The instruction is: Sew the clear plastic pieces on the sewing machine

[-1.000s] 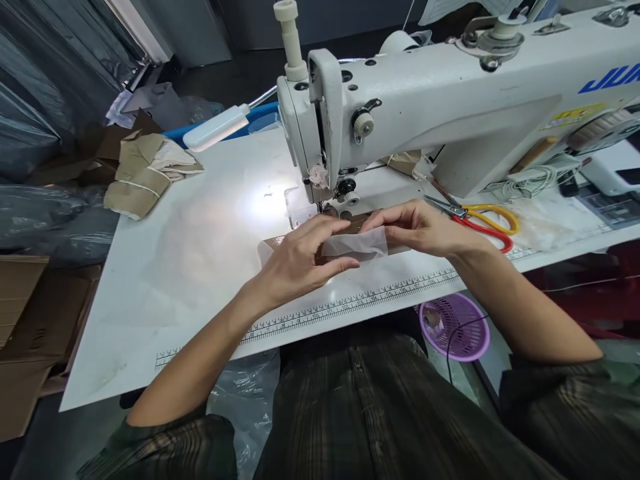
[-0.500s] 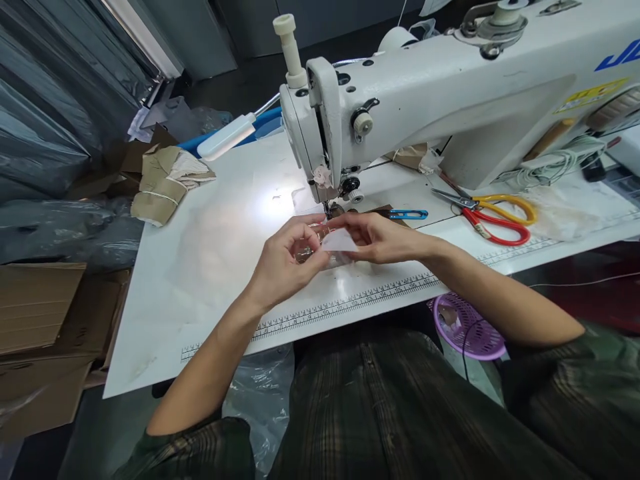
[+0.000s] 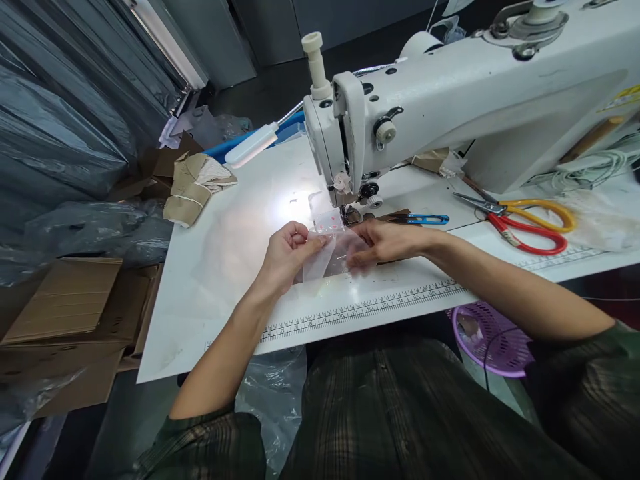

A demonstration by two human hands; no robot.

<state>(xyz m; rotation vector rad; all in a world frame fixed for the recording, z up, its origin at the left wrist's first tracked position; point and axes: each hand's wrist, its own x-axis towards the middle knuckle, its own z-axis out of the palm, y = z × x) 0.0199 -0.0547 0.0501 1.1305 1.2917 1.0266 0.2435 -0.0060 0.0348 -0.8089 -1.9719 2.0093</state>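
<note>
A thin, see-through piece of fabric (image 3: 320,259) with a few small pink marks lies in front of the needle of a white sewing machine (image 3: 420,113). My left hand (image 3: 287,257) pinches its left part between thumb and fingers. At the right side of the piece is my right hand (image 3: 383,241), its fingertips blurred and partly behind the sheer layer, so its grip is unclear. Just behind that hand lie blue thread snips (image 3: 425,219).
Scissors with red and yellow handles (image 3: 530,223) lie to the right on the white table (image 3: 200,320). A tied cloth bundle (image 3: 193,193) rests at the far left edge. Below are a purple basket (image 3: 493,347) and cardboard boxes (image 3: 65,300). A lamp (image 3: 253,145) shines over the table.
The sheer piece, earlier bunched up between both hands, is now spread flatter near the needle. My hands have moved apart. The whole view has shifted, so the machine appears farther right.
</note>
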